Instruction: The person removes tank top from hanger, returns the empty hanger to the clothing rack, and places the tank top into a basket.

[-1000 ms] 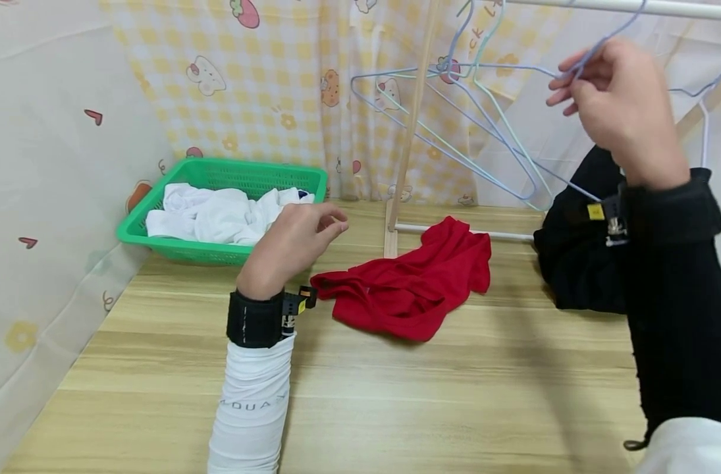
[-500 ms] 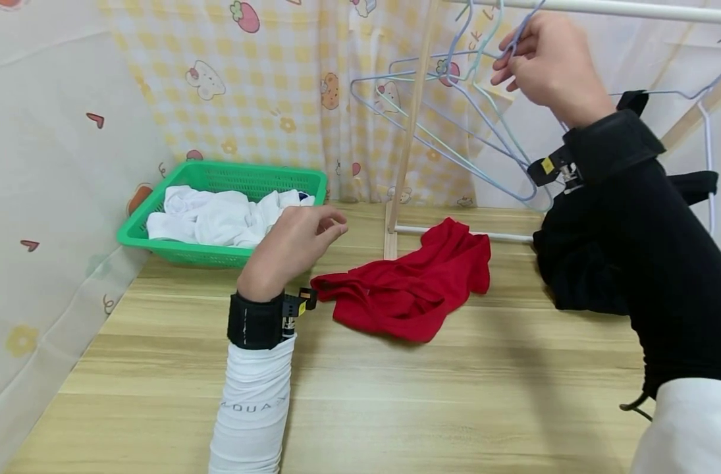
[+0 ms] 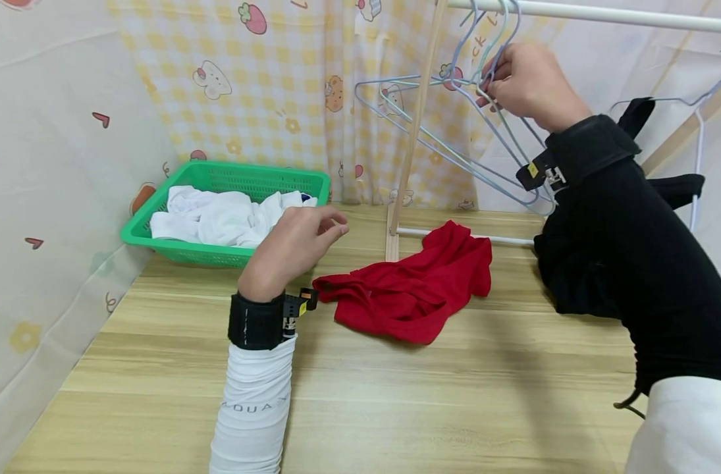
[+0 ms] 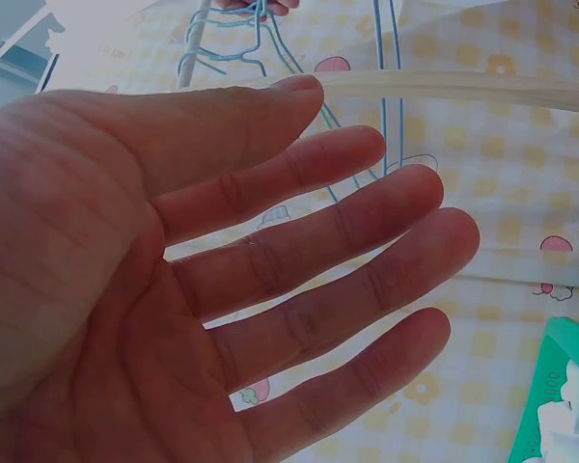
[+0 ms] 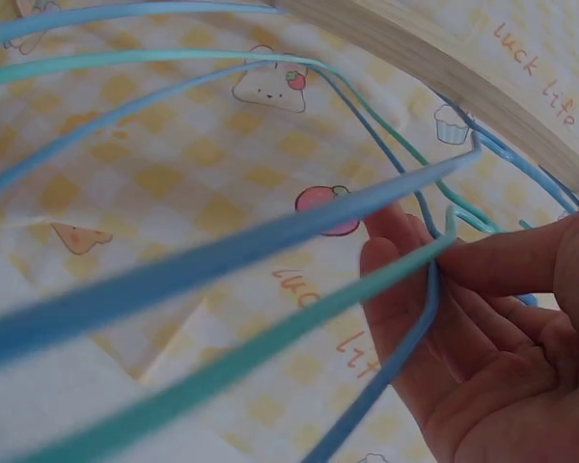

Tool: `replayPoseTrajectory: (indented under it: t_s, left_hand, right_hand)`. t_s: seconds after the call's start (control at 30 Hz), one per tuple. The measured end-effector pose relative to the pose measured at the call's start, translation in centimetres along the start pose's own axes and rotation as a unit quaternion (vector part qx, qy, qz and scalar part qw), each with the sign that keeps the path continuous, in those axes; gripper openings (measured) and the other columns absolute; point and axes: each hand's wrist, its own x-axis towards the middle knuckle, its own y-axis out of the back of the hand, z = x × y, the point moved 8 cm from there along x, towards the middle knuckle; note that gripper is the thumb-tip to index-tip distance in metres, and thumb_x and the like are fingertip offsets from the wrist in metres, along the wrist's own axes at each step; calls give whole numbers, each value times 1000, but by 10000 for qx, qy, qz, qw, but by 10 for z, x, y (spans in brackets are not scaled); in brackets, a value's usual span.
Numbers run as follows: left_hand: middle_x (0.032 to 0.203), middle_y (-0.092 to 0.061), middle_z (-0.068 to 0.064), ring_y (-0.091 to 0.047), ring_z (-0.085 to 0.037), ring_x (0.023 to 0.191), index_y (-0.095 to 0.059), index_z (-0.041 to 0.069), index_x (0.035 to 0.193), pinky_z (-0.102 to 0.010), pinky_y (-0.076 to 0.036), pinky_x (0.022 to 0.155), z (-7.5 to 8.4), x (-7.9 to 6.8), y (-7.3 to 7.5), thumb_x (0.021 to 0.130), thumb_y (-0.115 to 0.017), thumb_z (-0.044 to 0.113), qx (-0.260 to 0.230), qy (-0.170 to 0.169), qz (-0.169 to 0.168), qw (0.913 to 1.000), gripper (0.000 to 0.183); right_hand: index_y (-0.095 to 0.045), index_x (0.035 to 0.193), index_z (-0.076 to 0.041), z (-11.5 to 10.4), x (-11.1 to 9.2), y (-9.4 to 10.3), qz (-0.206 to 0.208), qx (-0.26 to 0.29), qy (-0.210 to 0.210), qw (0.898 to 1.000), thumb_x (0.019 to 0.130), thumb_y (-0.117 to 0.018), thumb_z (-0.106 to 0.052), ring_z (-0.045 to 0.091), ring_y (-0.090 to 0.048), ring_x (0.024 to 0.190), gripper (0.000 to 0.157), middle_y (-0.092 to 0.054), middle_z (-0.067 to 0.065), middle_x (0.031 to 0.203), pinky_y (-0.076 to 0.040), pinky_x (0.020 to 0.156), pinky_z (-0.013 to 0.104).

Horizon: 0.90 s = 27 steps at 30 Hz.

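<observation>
My right hand [image 3: 529, 85] is raised at the rack and pinches a blue hanger [image 5: 412, 333] near its neck, thumb against fingers. Right beside it hang a mint-green hanger [image 5: 318, 309] and another blue hanger [image 5: 203, 260], all bunched close together under the white rail [image 3: 603, 16]. Holding nothing, my left hand [image 3: 295, 247] hovers above the table in front of the basket. Its fingers are spread and relaxed in the left wrist view. A crumpled red garment [image 3: 416, 286] lies on the table to the right of that hand.
A green basket [image 3: 173, 245] with white clothes [image 3: 224, 217] stands at the back left. Black clothing [image 3: 573, 276] bunches at the right beneath another hanger [image 3: 694, 171]. The rack's wooden post [image 3: 416, 125] rises behind the red garment.
My right hand has carried the blue hanger leftward along the rail and then lowered slightly, bringing it against the other hangers. The left hand and the red garment stay put.
</observation>
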Motion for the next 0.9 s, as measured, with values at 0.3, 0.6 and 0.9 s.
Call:
replayPoseTrajectory:
  t_s: [0.3, 0.6, 0.9]
  left_hand:
    - [102, -76, -9, -63, -24, 84, -76, 7, 130, -39, -54, 78, -2, -1, 2, 112, -61, 23, 49, 107, 0, 9999, 28]
    - [123, -76, -15, -70, -30, 112, -72, 6, 136, -47, -58, 94, -6, -3, 12, 112, -61, 24, -31, 171, 209, 9996, 32]
    - [144, -65, -15, -63, -33, 127, -59, 3, 152, -49, -54, 105, -3, -2, 14, 114, -56, 21, -161, -4, 320, 9994, 41]
  right_hand:
    - [-47, 157, 8, -14, -13, 25, -162, -1144, -90, 9933, 114, -46, -27, 29, -62, 110, 55, -57, 34, 151, -47, 95, 38]
    - [-43, 163, -6, -58, -62, 44, 699, -921, 484, 9921, 116, -45, -32, 44, -47, 147, 54, -47, 22, 166, -40, 125, 47]
    - [-58, 149, -1, -86, -121, 6, 1789, -42, 2356, 9552, 111, -62, -22, 29, -67, 130, 44, -65, 14, 148, -50, 102, 11]
